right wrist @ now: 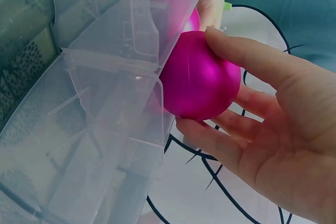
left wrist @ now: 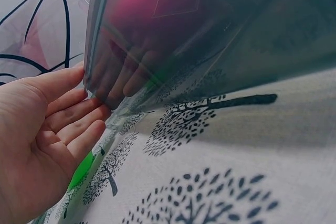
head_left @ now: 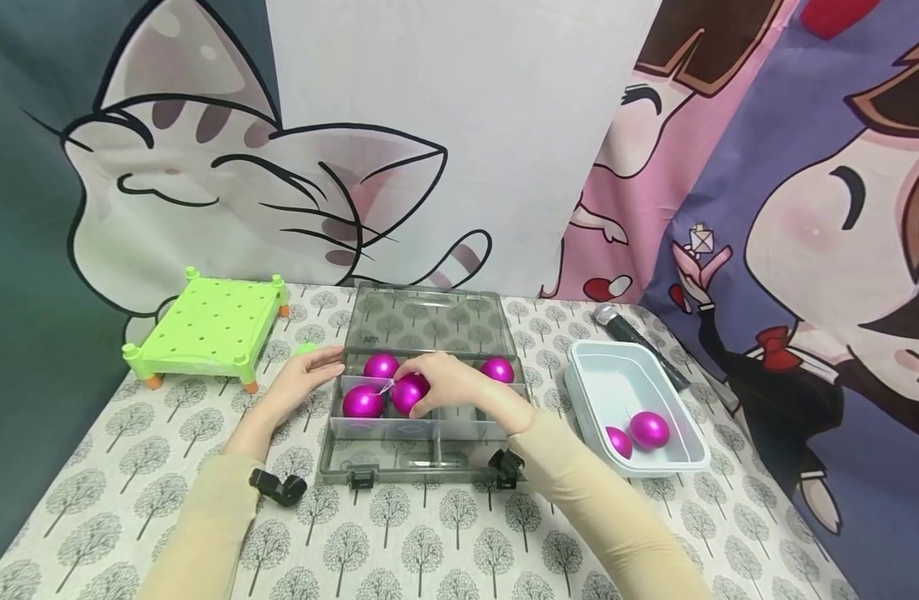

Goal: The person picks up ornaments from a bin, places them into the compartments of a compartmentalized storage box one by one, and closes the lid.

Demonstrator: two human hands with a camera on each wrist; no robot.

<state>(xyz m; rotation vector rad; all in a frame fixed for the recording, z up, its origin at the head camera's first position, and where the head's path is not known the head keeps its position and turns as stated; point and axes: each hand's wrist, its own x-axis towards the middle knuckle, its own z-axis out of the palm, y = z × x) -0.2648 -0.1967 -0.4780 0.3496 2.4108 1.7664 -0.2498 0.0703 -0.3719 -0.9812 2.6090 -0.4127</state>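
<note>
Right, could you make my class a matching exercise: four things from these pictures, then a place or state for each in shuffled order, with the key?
Things
1. Right hand
2. Left hand
3. Microphone
4. Green stand

Places or states
A. Beside the white tub
B. Standing on orange feet
C. Gripping a magenta ball
D. Holding nothing, near the grey box

Pairs: 1-C, 2-D, 3-A, 4-B

Magenta balls point(head_left: 407, 394), smoky-grey case point(head_left: 432, 321), pale-blue tub point(head_left: 616, 383), lime-green stand point(head_left: 212, 321) with orange feet point(head_left: 252, 387), white cloth point(head_left: 384, 558) with dark trees point(head_left: 422, 550)
</note>
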